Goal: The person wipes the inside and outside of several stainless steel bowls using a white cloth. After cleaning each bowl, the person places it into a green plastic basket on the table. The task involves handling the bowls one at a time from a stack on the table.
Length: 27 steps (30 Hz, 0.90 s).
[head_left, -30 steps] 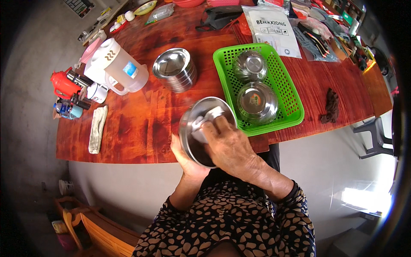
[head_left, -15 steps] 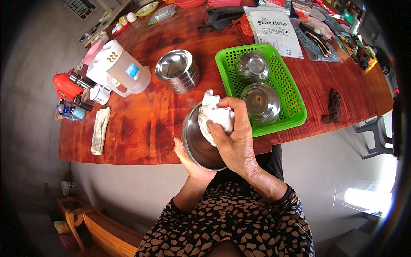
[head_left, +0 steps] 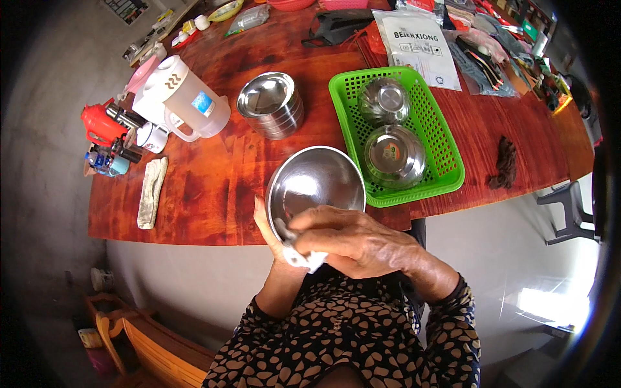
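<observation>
A shiny metal bowl [head_left: 323, 178] is tilted over the table's front edge, its hollow inside facing up toward me. My left hand [head_left: 275, 229] grips it from the left and below; most of those fingers are hidden behind the bowl. Pinched in my right hand [head_left: 356, 242] is a crumpled white cloth [head_left: 304, 257], pressed against the bowl's near rim and hanging partly over it. Beyond the bowl stands a stack of metal bowls [head_left: 270, 107]. To the right, a green plastic basket [head_left: 446, 145] holds two upturned metal bowls [head_left: 393, 155].
On the left stand a cloudy plastic jug [head_left: 197, 107], an enamel mug [head_left: 152, 137] and a red kettle [head_left: 102, 123]. A folded pale cloth [head_left: 152, 194] lies near the front left edge, a dark brown cloth [head_left: 504, 161] at right. Packages [head_left: 420, 52] lie behind the basket.
My right hand has moved the white cloth from the bowl's far inside down to its near rim. The bowl has turned, showing more of its inside.
</observation>
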### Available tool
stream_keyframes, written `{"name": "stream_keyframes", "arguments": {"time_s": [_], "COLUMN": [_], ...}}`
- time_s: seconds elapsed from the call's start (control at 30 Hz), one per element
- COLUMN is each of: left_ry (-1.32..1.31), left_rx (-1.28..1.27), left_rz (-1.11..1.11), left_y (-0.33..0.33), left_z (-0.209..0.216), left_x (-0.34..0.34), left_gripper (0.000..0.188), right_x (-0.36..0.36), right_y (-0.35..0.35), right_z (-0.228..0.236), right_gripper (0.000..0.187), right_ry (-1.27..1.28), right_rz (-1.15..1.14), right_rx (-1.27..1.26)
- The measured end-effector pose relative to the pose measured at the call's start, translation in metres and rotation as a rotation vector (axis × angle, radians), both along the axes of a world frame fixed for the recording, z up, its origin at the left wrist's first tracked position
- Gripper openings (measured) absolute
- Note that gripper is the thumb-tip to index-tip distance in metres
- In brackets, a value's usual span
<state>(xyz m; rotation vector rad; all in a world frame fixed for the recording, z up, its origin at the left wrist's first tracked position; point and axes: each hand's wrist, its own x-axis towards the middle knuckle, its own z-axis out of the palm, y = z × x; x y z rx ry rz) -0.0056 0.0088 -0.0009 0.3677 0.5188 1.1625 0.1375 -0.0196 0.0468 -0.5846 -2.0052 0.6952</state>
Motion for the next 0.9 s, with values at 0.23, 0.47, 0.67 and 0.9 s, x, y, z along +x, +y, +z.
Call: {"name": "stream_keyframes", "arguments": {"time_s": [0.23,0.47,0.67,0.9], "left_ry": [-0.171,-0.035,0.027,0.134], "left_rx": [0.11,0.128,0.068,0.039], "left_rz": [-0.095,-0.066,-0.048,-0.006], "left_y": [-0.002,-0.003,0.001,0.002], "left_z": [0.014,0.02,0.017,0.0], "left_x": [0.004,0.013,0.009,0.004], "left_gripper": [0.064,0.07,0.069,0.072], "right_x": [0.032,0.024,0.023,0.006], "right_y": [-0.002,0.026,0.017,-0.011], "right_z": [0.015,0.009,-0.014,-0.011], "right_gripper": [0.028,0.028,0.024,0.026], "right_ry": [-0.436,-0.451,-0.622,-0.262], "right_rz": [-0.617,-0.706,-0.697,-0.198], "right_rx": [0.283,0.572,0.42,-0.06]}}
